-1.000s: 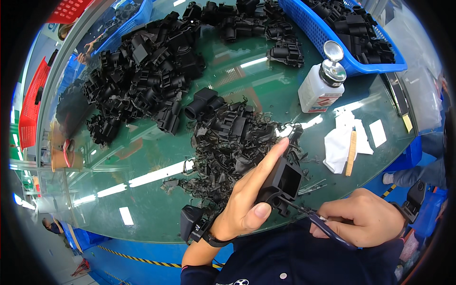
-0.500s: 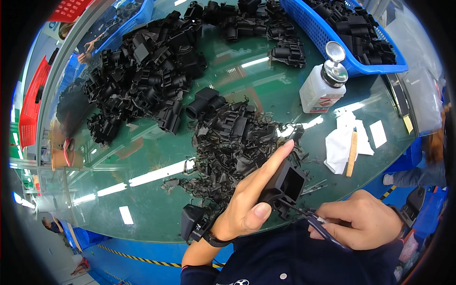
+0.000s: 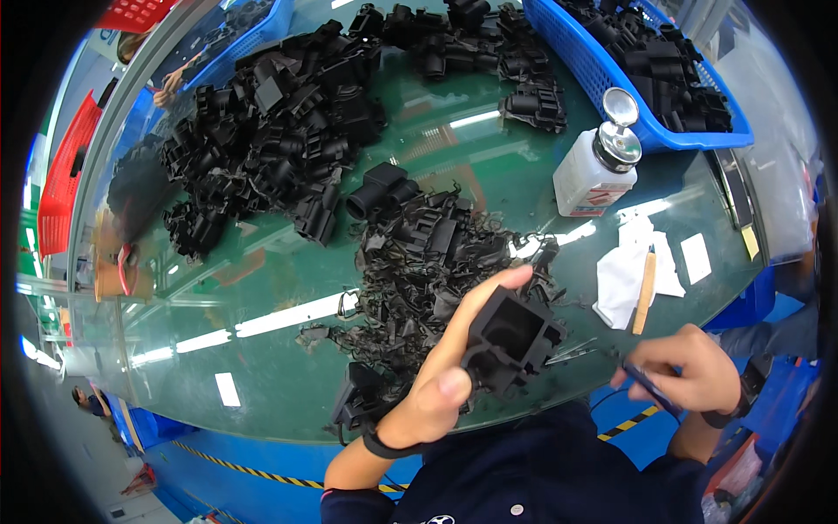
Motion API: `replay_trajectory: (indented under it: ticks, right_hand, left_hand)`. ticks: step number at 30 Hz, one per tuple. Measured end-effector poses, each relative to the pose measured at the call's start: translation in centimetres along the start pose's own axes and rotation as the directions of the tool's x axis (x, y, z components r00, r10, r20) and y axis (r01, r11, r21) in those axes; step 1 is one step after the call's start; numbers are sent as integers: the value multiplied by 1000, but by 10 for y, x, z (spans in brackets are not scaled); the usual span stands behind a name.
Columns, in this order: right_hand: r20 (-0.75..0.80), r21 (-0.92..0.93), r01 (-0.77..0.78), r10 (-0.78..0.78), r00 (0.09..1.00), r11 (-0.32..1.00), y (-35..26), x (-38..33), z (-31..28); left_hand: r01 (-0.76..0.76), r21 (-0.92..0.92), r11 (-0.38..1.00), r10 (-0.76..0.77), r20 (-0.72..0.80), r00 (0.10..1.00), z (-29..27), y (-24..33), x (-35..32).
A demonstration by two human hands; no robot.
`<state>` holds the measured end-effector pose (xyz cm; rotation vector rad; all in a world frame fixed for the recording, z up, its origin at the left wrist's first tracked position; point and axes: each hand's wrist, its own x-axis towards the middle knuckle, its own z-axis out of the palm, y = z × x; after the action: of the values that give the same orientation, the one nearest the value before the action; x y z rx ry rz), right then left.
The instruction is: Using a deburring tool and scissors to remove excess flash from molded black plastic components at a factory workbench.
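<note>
My left hand (image 3: 441,384) is closed around a black plastic housing (image 3: 515,336). The housing's square opening faces up toward me, and the index finger stretches along its far side. Off to the right, my right hand (image 3: 685,371) grips a slim dark-handled tool (image 3: 650,384), blurred by motion and apart from the housing. Just beyond the left hand lies a heap of black plastic scraps (image 3: 410,297) on the green tabletop (image 3: 288,367). Another black housing (image 3: 380,190) rests at the heap's far edge.
A large pile of black housings (image 3: 271,131) covers the far left. At the far right stands a blue basket (image 3: 663,131) full of them. Near it are a white pump bottle (image 3: 596,170), a white cloth (image 3: 620,275) and a wooden-handled tool (image 3: 646,290).
My right hand has drawn the tool out of the housing and moved right, away from it. My left hand has turned the housing so its opening faces up more.
</note>
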<state>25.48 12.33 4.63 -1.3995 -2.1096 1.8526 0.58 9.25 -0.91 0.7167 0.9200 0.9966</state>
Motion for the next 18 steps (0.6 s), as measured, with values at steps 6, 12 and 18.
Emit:
replay_trajectory:
  ticks: [6,12,18]
  right_hand:
    - [-298,-140,-75,30,954,987,21,20,22]
    - [-480,-418,18,-237,844,908,31,37,45]
    - [-480,-567,19,-348,805,824,42,46,54]
  left_hand:
    - [6,-29,1000,-6,-22,1000,-1,-28,-36]
    - [-110,-202,973,112,1,994,-3,-57,-55]
    - [-543,176,821,540,69,839,-8,-80,-51]
